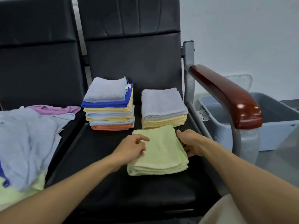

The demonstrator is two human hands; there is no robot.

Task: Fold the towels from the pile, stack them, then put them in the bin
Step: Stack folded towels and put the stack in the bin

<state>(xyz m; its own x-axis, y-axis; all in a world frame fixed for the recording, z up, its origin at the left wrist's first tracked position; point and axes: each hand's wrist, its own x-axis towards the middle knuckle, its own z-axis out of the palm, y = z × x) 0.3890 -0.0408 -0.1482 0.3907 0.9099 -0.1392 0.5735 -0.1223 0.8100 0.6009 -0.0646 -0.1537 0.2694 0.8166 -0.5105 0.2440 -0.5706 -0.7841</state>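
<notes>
The green towel (159, 151) lies folded into a flat square on the front part of the black seat (113, 183), just before the two stacks. We see the left hand (132, 148) resting on its left border with bent fingers; whether it pinches the cloth, we cannot tell. The right hand (190, 143) takes the right border, thumb above and fingers seemingly tucked below, which we read as a hold for lifting.

The short stack (163, 109) is the nearest, almost touching the towel's far edge, so we judge it is the likely place for this one. The tall stack (110, 109) beside it is much higher and leans a little, which may be the reason a second stack exists. The pile (27, 143) of unfolded towels waits on the left seat, within reach. The bin (275, 120) stands on the floor beyond the armrest (226, 94), so filling it comes last.
</notes>
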